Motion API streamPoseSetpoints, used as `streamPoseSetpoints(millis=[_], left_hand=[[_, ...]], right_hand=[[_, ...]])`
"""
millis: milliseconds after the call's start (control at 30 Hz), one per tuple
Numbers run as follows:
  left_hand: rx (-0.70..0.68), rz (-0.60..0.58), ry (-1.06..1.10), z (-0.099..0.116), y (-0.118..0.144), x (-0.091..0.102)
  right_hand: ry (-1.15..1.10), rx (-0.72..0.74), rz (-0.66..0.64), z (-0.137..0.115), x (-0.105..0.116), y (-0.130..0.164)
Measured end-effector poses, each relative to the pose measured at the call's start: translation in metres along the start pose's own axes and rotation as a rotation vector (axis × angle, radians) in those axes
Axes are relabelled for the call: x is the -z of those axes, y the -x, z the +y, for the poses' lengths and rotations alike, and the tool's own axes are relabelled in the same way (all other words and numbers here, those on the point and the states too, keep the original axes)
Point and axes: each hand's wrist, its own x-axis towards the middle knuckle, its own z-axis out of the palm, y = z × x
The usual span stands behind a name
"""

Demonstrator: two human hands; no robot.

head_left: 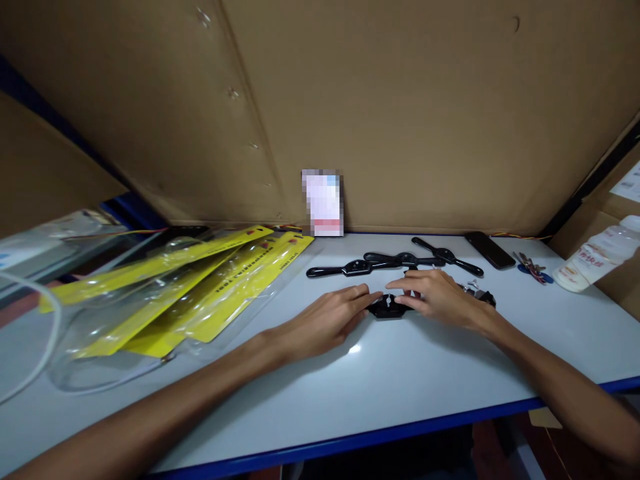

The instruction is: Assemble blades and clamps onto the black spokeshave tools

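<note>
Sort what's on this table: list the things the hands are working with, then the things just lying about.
In hand:
- black tool, lying flat on the table, touched by the left hand and the right hand
- three more black tools, just behind
- yellow packets, clear-fronted, likely for them

Lying about:
- phone
- keys
- bottle
- card against the cardboard

- Black tool [387, 307] between both hands
- Three more black tools [395, 261] behind
- Yellow-backed clear plastic packets [200, 287]
- Pale grey table [400, 373], blue front edge
- Brown cardboard wall [400, 100]
- Black phone [490, 250]
</note>
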Motion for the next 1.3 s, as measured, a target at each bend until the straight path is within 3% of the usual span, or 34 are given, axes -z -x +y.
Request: streamPoseSetpoints(millis=[600,700,833,1000,1167,1300], left_hand=[[0.016,0.004,-0.005,-0.002,-0.001,-0.003],[0.036,-0.011,-0.005,-0.001,-0.001,-0.001],[0.081,-0.049,0.001,0.002,-0.001,0.003],[0.059,-0.021,-0.011,0.0,0.0,0.003],[0.065,-0.024,-0.013,0.0,0.0,0.003],[0.073,-0.051,-0.01,0.001,-0.001,0.005]], right_hand=[[0.319,0.034,0.032,-0.012,-0.026,-0.009],[0.269,-0.009,0.074,-0.007,-0.015,-0.007],[0.182,-0.099,0.29,0.016,0.012,0.0],[0.299,-0.228,0.43,0.047,0.034,0.006],[0.257,-0.24,0.333,0.049,0.036,0.006],[0.09,-0.13,0.021,0.03,0.028,0.006]])
